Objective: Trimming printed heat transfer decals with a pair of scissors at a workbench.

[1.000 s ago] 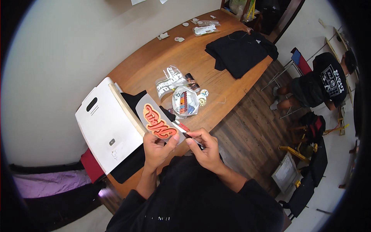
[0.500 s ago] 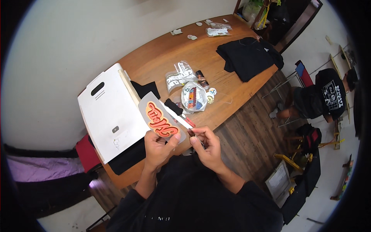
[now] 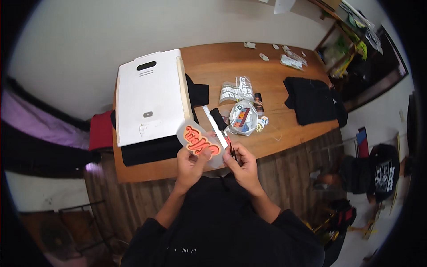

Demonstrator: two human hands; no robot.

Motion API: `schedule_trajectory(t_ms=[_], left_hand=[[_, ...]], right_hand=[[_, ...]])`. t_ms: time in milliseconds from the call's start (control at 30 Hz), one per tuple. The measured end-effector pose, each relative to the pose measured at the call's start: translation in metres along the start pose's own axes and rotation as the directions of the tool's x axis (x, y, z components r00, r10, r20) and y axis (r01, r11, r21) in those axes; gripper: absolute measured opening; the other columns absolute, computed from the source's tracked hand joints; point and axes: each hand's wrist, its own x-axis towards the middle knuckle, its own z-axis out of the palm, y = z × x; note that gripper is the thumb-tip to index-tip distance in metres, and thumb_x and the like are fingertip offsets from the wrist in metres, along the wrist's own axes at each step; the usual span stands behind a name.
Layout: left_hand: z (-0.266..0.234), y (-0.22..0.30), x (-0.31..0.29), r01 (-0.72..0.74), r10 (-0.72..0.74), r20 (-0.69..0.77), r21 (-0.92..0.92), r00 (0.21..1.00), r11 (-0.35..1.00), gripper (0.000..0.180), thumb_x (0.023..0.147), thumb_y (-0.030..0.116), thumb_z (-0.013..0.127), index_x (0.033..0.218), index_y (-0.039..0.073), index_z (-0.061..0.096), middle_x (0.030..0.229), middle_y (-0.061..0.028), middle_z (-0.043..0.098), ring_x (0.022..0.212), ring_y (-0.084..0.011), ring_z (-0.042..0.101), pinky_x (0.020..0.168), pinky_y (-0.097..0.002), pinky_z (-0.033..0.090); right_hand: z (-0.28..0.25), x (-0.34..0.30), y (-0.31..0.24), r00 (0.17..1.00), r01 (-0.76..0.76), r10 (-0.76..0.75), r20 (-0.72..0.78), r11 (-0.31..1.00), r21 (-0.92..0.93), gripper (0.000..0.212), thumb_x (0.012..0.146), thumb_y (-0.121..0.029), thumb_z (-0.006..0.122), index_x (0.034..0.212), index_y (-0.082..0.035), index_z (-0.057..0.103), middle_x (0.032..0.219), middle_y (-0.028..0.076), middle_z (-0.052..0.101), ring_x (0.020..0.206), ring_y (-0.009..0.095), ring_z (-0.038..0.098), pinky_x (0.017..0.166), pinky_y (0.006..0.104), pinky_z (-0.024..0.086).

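Note:
Between the thumb and fingers of my left hand (image 3: 191, 167) is a clear transfer sheet (image 3: 181, 132) printed with red and cream lettering. The sheet is tilted above the table's near edge. My right hand (image 3: 244, 171) is closed just right of the sheet, on what looks like a pair of dark scissors (image 3: 233, 152); the fingers partly hide them. Just beyond my hands lie a white strip (image 3: 212, 122), a black cloth roll (image 3: 218, 119) and a small red item (image 3: 228, 139).
A large white press (image 3: 153, 95) covers the table's left, with black fabric (image 3: 151, 153) under it. A dish of stickers (image 3: 255, 120), printed clear film (image 3: 229, 94) and a dark cylinder (image 3: 259, 102) lie mid-table. Folded black clothes (image 3: 313, 102) sit right. Another person (image 3: 383, 171) is beyond the table.
My view has turned, so the table and press appear straighter and the other person lower. Both hands stay close together, still holding the sheet and the dark scissors.

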Motion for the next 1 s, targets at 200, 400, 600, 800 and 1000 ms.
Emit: schedule_trajectory(t_ms=[200, 400, 600, 800, 1000], left_hand=[[0.028, 0.003, -0.019, 0.026, -0.043, -0.188, -0.091, 0.981, 0.996, 0.024, 0.093, 0.013, 0.051, 0.101, -0.007, 0.062, 0.090, -0.0087, 0.066, 0.080, -0.0093, 0.060, 0.073, -0.0214, 0.047], [0.057, -0.004, -0.052, 0.052, -0.058, -0.182, -0.036, 0.981, 0.998, 0.018, 0.087, 0.010, 0.060, 0.096, -0.005, 0.064, 0.079, -0.0056, 0.065, 0.065, -0.0066, 0.058, 0.056, -0.0190, 0.046], [0.062, -0.003, -0.075, 0.099, -0.182, 0.137, 0.463, 0.974, 0.881, 0.031, 0.072, 0.014, 0.075, 0.097, -0.001, 0.064, 0.081, -0.0058, 0.066, 0.073, -0.0109, 0.060, 0.070, -0.0251, 0.048], [0.105, 0.006, -0.075, -0.021, -0.051, 0.153, 0.437, 0.987, 0.899, 0.037, 0.074, 0.016, 0.075, 0.105, 0.000, 0.061, 0.077, -0.0032, 0.063, 0.068, -0.0081, 0.056, 0.063, -0.0225, 0.045], [0.133, -0.015, -0.087, 0.115, -0.098, -0.141, 0.116, 0.985, 0.987, 0.012, 0.082, 0.011, 0.067, 0.083, -0.001, 0.063, 0.064, 0.0035, 0.059, 0.057, 0.0010, 0.048, 0.048, -0.0149, 0.032]], right_hand=[[-0.050, -0.022, -0.025, 0.996, -0.069, 0.072, 0.043, 0.996, -0.064, 0.007, 0.088, -0.007, 0.056, 0.090, -0.002, 0.052, 0.072, -0.004, 0.049, 0.060, 0.001, 0.041, 0.052, 0.0158, 0.031], [-0.101, -0.024, -0.041, 1.000, -0.010, 0.010, 0.003, 1.000, -0.015, 0.007, 0.089, -0.005, 0.056, 0.094, 0.000, 0.054, 0.076, -0.003, 0.050, 0.064, 0.001, 0.044, 0.057, 0.0159, 0.034], [-0.133, -0.016, -0.057, 0.966, 0.101, -0.039, 0.255, 0.967, -0.235, 0.007, 0.083, -0.003, 0.058, 0.089, -0.001, 0.055, 0.073, -0.005, 0.050, 0.059, -0.001, 0.039, 0.050, 0.0150, 0.029], [-0.134, -0.014, -0.056, 0.846, 0.028, 0.056, 0.530, 0.989, -0.149, 0.010, 0.083, -0.003, 0.059, 0.091, -0.002, 0.054, 0.082, -0.002, 0.052, 0.064, 0.000, 0.046, 0.052, 0.0161, 0.034], [-0.136, -0.028, -0.048, 0.924, -0.001, -0.022, 0.382, 0.998, 0.060, 0.025, 0.096, -0.022, 0.045, 0.109, -0.001, 0.048, 0.083, -0.001, 0.050, 0.057, 0.000, 0.037, 0.049, 0.0144, 0.027]])
